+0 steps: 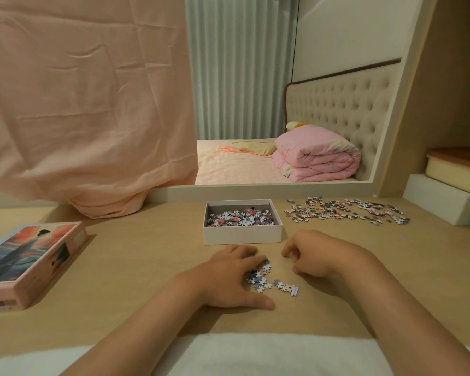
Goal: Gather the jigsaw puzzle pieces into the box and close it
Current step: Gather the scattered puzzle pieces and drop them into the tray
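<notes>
1. A small heap of grey, white and pink cardboard jigsaw pieces [261, 275] lies on the pale wooden counter [147, 267], just short of the open white cardboard box [242, 236] straight ahead.
2. The left hand [234, 272] rests on the heap with its fingers spread. The right hand [315, 256] is curled beside it, and I cannot tell whether it holds anything.
3. Count: one box, one pink pictured lid [30, 264], and three groups of pieces, counting the wide scatter [347, 211] on the right.

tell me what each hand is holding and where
Left hand holds nothing: it rests on the small pile of pieces. Right hand is curled; whether it pinches a piece cannot be told.
</notes>
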The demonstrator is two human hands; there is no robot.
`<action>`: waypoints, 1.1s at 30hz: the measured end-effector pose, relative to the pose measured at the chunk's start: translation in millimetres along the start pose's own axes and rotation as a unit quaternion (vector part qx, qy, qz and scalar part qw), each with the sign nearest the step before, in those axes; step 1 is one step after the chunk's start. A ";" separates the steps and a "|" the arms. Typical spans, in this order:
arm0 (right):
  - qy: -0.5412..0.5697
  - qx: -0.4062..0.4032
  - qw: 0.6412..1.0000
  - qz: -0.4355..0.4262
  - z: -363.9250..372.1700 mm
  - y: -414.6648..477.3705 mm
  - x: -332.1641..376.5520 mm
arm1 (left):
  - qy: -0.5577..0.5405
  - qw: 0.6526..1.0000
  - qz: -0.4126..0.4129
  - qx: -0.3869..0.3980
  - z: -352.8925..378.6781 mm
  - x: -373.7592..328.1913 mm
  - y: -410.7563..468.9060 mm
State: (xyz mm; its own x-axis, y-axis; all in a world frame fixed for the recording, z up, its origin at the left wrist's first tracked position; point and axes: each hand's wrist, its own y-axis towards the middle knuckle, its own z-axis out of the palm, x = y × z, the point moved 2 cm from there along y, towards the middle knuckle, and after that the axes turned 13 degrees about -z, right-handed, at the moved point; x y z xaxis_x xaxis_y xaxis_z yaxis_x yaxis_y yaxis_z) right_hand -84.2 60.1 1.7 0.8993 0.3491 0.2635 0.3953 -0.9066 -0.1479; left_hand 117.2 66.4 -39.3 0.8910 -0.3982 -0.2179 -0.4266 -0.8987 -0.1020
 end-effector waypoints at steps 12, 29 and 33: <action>0.099 -0.109 0.989 0.005 -13.2 -0.2 -12.6 | -0.051 0.994 0.030 -0.095 1.3 -22.4 7.5; 0.126 0.011 0.990 -0.054 -5.0 -4.5 0.2 | -0.102 0.993 -0.040 -0.046 -36.0 38.0 -5.6; 0.134 -0.005 0.990 -0.037 1.4 0.7 4.8 | -0.030 0.992 -0.111 0.053 -42.8 58.5 -17.0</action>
State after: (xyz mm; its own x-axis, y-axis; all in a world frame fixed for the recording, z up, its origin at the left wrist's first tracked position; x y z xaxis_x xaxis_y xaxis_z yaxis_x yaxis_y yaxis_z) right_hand -79.4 61.4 1.5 0.7854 0.3403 0.5170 0.4548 -0.8839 -0.1091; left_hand 183.2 50.6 -8.8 0.9554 -0.1787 -0.2352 -0.2378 -0.9376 -0.2537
